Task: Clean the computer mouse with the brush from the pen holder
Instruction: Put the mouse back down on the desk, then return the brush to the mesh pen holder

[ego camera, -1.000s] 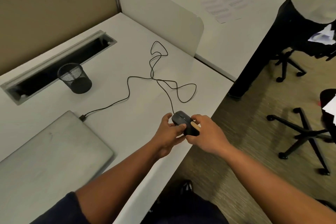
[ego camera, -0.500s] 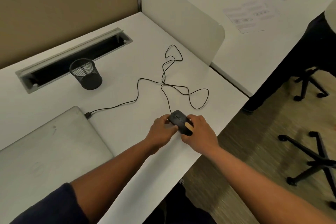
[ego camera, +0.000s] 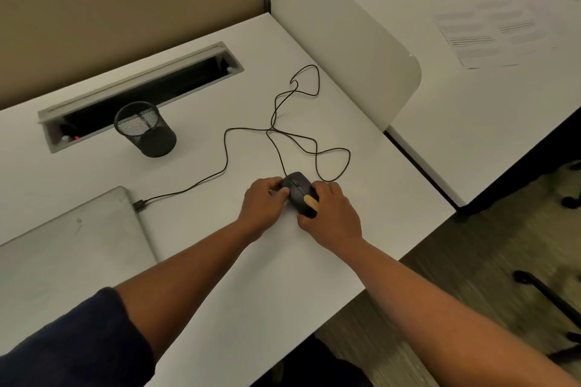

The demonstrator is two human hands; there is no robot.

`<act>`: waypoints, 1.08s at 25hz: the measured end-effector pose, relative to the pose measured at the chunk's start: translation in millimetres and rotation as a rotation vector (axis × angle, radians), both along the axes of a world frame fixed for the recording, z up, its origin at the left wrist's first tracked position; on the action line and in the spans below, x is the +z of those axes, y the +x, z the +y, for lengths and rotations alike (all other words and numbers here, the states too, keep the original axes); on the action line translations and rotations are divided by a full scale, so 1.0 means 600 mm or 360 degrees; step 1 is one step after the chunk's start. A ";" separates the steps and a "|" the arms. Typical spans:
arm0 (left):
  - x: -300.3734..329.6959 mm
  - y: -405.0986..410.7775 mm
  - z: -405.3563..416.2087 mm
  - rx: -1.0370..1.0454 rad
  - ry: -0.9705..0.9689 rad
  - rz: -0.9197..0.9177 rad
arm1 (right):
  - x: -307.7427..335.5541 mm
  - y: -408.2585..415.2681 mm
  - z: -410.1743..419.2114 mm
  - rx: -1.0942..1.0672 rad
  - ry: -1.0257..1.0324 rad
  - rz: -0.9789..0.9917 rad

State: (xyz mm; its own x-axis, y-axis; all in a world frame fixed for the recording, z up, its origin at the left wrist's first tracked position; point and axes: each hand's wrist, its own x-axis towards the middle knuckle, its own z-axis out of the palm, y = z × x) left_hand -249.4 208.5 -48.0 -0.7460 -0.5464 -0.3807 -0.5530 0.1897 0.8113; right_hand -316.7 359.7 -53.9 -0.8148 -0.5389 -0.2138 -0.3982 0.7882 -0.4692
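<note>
A black wired computer mouse (ego camera: 295, 188) rests on the white desk (ego camera: 220, 276) near its right edge. My left hand (ego camera: 262, 209) grips the mouse's left side. My right hand (ego camera: 334, 217) closes over its right rear and holds a short tan piece (ego camera: 310, 201), apparently the brush's wooden handle, laid on the mouse's back. The bristles are hidden. A black mesh pen holder (ego camera: 145, 129) stands upright at the back left of the desk.
The mouse's cable (ego camera: 226, 151) loops across the desk to a closed grey laptop (ego camera: 72, 245) at the left. A cable slot (ego camera: 141, 88) runs behind the pen holder. A white divider (ego camera: 342, 41) separates a neighbouring desk with papers (ego camera: 490, 31). A chair base (ego camera: 550, 292) stands at the right.
Both hands have carried the mouse from the desk's edge further onto the desk. The tan handle now shows on the mouse's back. The view has shifted left.
</note>
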 end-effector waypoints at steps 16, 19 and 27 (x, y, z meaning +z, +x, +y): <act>-0.031 0.009 -0.017 0.0002 -0.0098 -0.0116 | -0.014 -0.005 -0.008 0.0173 -0.0021 0.0003; -0.030 0.012 -0.016 0.0003 -0.0103 -0.0107 | -0.016 -0.005 -0.008 0.0191 -0.0023 0.0016; -0.026 0.022 -0.020 0.0006 -0.0081 -0.0087 | 0.012 -0.046 0.014 0.0005 -0.0482 -0.0151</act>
State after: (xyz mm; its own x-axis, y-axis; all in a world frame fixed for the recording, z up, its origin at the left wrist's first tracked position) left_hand -236.2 196.7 -63.7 -0.7229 -0.5687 -0.3925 -0.5968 0.2276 0.7694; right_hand -344.3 368.0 -46.5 -0.7972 -0.5920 -0.1180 -0.3436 0.6057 -0.7177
